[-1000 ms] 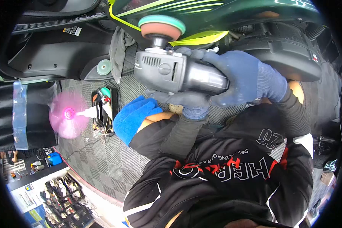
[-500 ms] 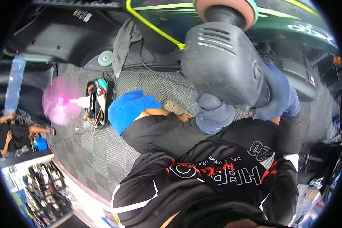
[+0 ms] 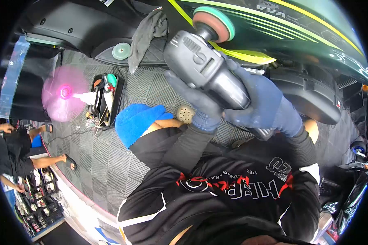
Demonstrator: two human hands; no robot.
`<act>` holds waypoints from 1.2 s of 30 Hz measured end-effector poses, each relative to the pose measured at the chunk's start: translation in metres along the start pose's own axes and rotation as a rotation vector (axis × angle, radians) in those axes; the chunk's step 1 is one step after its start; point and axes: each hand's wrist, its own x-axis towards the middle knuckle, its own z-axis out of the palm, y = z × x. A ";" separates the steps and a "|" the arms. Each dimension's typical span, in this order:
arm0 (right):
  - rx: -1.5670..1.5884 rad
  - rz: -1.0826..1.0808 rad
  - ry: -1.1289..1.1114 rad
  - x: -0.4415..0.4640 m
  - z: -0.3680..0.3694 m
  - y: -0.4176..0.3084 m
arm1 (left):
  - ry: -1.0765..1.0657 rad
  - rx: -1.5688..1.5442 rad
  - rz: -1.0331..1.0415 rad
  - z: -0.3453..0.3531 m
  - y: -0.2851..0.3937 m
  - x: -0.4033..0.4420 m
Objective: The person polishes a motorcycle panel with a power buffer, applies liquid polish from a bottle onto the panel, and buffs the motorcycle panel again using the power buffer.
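A black and grey handheld polisher [image 3: 204, 65] is between my gloved hands. Its round pad [image 3: 214, 24], orange-red with a green rim, faces the dark green striped body panel [image 3: 290, 30]; I cannot tell whether they touch. Cupped along the left side of the polisher's body is my left hand [image 3: 194, 100], thumb and fingers partly hidden. My right hand [image 3: 268, 102] wraps around the grip end. A yellow-green trim piece [image 3: 249, 56] passes just behind the tool.
A pink spinning fan [image 3: 65, 92] stands at left beside a black tool caddy [image 3: 108, 100]. A grey cloth [image 3: 149, 34] and a pale green pad [image 3: 121, 51] lie on the black seat. A blue towel [image 3: 137, 122] covers my knee. Another person [image 3: 16, 155] is at far left.
The polisher has tilted and moved left, away from the camera, with its pad lower in view. My left hand has shifted left alongside it. The other person has moved closer.
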 end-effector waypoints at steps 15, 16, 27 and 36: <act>-0.037 -0.034 0.013 0.006 0.014 0.017 | 0.126 0.133 0.069 -0.013 -0.010 0.014; -0.033 -0.025 0.015 -0.002 0.010 0.023 | 0.167 0.138 0.109 -0.011 -0.021 0.000; -0.053 -0.121 -0.045 -0.057 -0.061 0.018 | -0.125 0.539 0.401 0.045 -0.052 -0.048; -0.077 0.042 -0.179 -0.028 -0.048 0.006 | -0.038 -0.043 0.095 0.007 -0.063 -0.042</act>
